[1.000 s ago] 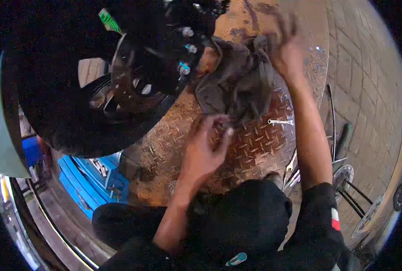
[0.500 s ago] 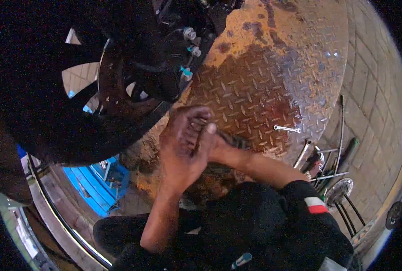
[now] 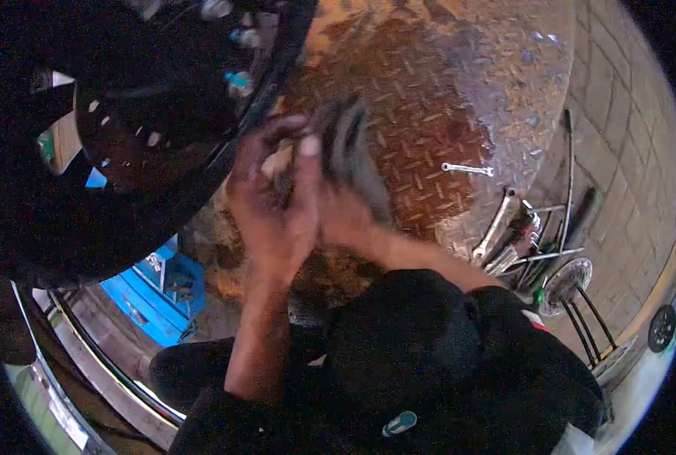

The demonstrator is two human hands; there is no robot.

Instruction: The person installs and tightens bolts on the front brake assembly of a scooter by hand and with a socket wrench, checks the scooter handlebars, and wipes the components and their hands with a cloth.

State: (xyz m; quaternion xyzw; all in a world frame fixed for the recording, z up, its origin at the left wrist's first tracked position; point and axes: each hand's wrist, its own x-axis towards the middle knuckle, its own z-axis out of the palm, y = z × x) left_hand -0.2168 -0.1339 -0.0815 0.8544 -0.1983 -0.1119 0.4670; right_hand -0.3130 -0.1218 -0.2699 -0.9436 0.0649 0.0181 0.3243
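Blurred by motion, my left hand [image 3: 270, 201] is raised beside the black tyre [image 3: 125, 235], palm side showing, its curved fingers apart from the thumb with nothing visible between them. My right hand [image 3: 345, 216] presses against its right side, closed on a dark grey cloth [image 3: 357, 155]. The cloth hangs bunched above the right hand and is smeared too. Part of the right hand's fingers is hidden behind the left hand and the cloth. To the right, a small wrench [image 3: 468, 169] lies on the rusty metal plate [image 3: 421, 98].
The wheel fills the upper left. A blue toolbox [image 3: 152, 299] stands below it. At the right are a larger wrench [image 3: 494, 224], other metal tools and a round metal disc [image 3: 567, 286] with black rods. Paving [image 3: 626, 152] lies beyond the plate.
The hands were apart around the cloth, then came together. The cloth now shows more, above my right hand. The view has shifted, moving the wheel and both hands leftward in it.
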